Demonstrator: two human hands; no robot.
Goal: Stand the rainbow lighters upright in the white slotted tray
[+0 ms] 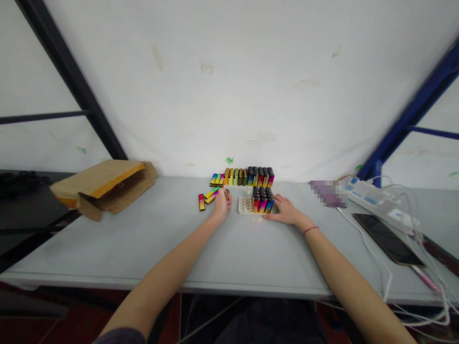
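My left hand (221, 203) is closed, with the dark and metal top of a lighter (227, 193) showing at its fingers. Just left of it, several colourful lighters (201, 202) lie loose on the table. A white tray (245, 205) with round holes stands between my hands. Upright lighters (262, 200) with black tops fill its right part, while holes show on its left. My right hand (286, 210) rests at the tray's right end, fingers spread, the thumb by the front corner.
Rows of upright lighters (260, 176) stand against the wall, yellowish ones (235, 177) beside them. An open cardboard box (107, 184) lies at the left. On the right are a phone (387, 238), a power strip (380, 200) and loose white cables (369, 243).
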